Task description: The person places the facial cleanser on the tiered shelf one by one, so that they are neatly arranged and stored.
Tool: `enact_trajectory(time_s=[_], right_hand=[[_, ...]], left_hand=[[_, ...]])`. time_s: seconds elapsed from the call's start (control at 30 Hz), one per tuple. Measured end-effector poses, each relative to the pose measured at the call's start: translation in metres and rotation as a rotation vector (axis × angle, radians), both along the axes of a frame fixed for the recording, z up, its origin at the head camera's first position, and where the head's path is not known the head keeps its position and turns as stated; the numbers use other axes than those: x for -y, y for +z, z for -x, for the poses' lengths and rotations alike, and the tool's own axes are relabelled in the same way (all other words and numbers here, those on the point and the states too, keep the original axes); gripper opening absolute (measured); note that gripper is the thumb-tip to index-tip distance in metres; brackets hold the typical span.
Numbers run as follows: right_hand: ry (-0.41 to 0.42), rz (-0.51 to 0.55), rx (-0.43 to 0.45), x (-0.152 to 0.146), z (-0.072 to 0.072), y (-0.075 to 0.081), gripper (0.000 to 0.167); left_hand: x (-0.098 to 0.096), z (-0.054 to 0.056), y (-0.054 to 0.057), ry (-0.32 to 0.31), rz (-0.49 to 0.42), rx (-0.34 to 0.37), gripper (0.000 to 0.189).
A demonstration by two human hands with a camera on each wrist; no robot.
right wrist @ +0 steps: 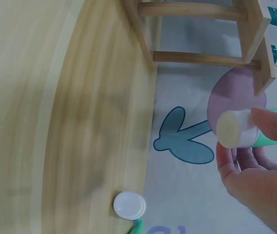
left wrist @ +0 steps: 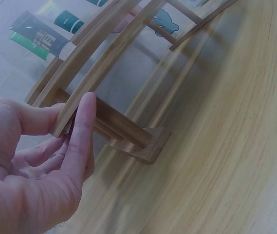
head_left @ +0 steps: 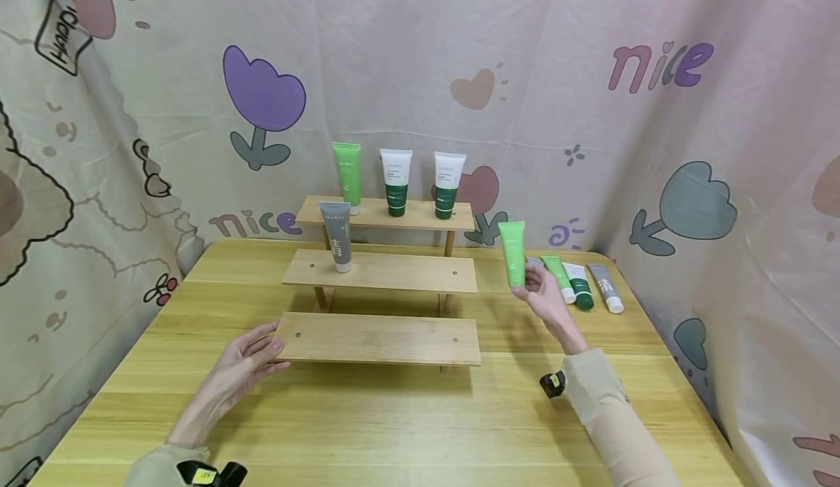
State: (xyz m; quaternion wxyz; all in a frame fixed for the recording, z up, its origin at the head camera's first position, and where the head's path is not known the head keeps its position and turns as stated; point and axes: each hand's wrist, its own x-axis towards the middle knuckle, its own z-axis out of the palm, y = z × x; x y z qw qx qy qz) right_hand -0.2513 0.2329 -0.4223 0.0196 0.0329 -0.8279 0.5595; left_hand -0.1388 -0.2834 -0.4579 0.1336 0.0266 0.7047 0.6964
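My left hand [head_left: 236, 370] pinches the left end of the lowest board of a three-tier wooden display rack [head_left: 387, 339]; the left wrist view shows thumb and fingers on either side of the board. Right of the rack, my right hand [head_left: 550, 303] holds a light green squeeze tube [head_left: 513, 254] upright, gripping it low near its white cap [right wrist: 240, 128]. On the top tier stand a green tube [head_left: 348, 173] and two white-and-dark-green tubes, one in the middle [head_left: 397, 181] and one on the right [head_left: 449, 184]. A grey tube [head_left: 337, 233] stands at the left of the middle tier.
Several tubes lie at the table's back right: a green tube [head_left: 556, 275], a white-and-green tube [head_left: 579, 286], a grey tube [head_left: 605, 286], and another partly hidden behind my right hand. A patterned curtain [head_left: 394, 49] hangs behind the wooden table [head_left: 367, 429] and along both sides.
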Motion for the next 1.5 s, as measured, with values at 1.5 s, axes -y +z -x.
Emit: enact_trajectory(time_s=[1.5], right_hand=[[0.219,-0.035,-0.177,0.087,0.001,0.052,0.048]], left_hand=[[-0.001,0.0,0.002,0.003,0.006,0.012,0.075]])
